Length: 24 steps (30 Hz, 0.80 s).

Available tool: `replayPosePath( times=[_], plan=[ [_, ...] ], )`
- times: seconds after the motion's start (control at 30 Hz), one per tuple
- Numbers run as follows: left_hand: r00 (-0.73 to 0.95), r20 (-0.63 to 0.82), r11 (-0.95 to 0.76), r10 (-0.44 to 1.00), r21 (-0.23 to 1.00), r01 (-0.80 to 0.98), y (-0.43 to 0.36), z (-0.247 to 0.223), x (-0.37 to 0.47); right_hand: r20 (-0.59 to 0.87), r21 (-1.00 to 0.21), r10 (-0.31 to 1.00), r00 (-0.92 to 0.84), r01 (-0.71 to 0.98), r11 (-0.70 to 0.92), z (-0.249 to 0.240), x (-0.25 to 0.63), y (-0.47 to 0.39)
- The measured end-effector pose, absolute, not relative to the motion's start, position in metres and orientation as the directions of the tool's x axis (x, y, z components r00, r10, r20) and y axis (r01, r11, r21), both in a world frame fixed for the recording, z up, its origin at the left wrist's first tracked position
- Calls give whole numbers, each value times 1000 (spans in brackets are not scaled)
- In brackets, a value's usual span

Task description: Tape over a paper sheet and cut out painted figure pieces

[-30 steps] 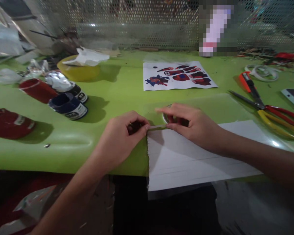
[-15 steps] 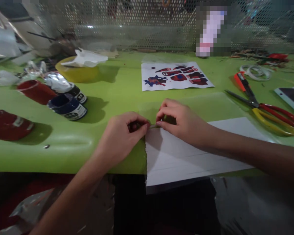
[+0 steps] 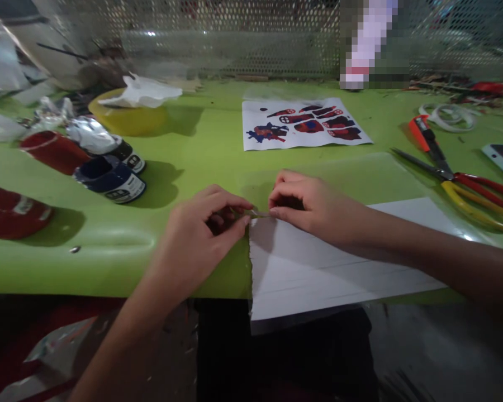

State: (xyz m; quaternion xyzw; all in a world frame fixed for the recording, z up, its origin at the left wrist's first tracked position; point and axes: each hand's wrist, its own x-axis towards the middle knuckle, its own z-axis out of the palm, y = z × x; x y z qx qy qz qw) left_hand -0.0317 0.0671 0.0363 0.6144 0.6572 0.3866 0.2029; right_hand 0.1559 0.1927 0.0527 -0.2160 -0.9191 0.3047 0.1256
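Note:
A white sheet of paper [image 3: 302,273] with faint lines and a rough left edge lies over the table's front edge. At its upper left corner my right hand [image 3: 305,204] is closed in a pinch on a thin, pale strip [image 3: 260,214]. My left hand [image 3: 205,229] is just left of that corner, thumb and index fingertips slightly apart beside the strip's free end. Under the paper's far side a clear plastic sheet [image 3: 360,170] lies on the table. Beyond my hands is a printed sheet [image 3: 251,120] with red and blue shapes.
At left stand red jars [image 3: 17,215], a blue paint jar [image 3: 111,181] and a yellow bowl [image 3: 128,123] with crumpled white material on it. To the right are scissors [image 3: 478,204], an orange cutter [image 3: 419,134], a white tape roll [image 3: 448,117] and a phone [image 3: 501,159]. A perforated metal panel [image 3: 235,44] stands behind.
My left thumb and index fingertips, pinched together before, have parted a little and the hand has shifted slightly left. My right hand keeps its pinch at the corner. The view has shifted slightly.

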Motion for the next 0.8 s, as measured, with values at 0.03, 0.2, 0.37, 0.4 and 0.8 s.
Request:
replayPosePath(
  times=[0.03, 0.2, 0.37, 0.4, 0.8],
  plan=[
    [-128, 222, -77, 967, 730, 679, 66, 36, -32, 95, -605, 453, -886, 310, 733, 53, 156, 194],
    [-29, 280, -157, 960, 618, 770, 62, 30, -34, 45, -582, 409, -911, 309, 753, 56, 154, 196],
    [-17, 316, -177, 949, 576, 798, 62, 27, -35, 26, -553, 406, -913, 326, 767, 60, 150, 196],
    [-17, 319, -178, 947, 570, 802, 62, 27, -35, 13, -541, 405, -914, 334, 772, 61, 149, 195],
    [-8, 350, -199, 937, 552, 810, 60, 31, -31, -103, -455, 500, -860, 488, 745, 72, 135, 189]
  ],
)
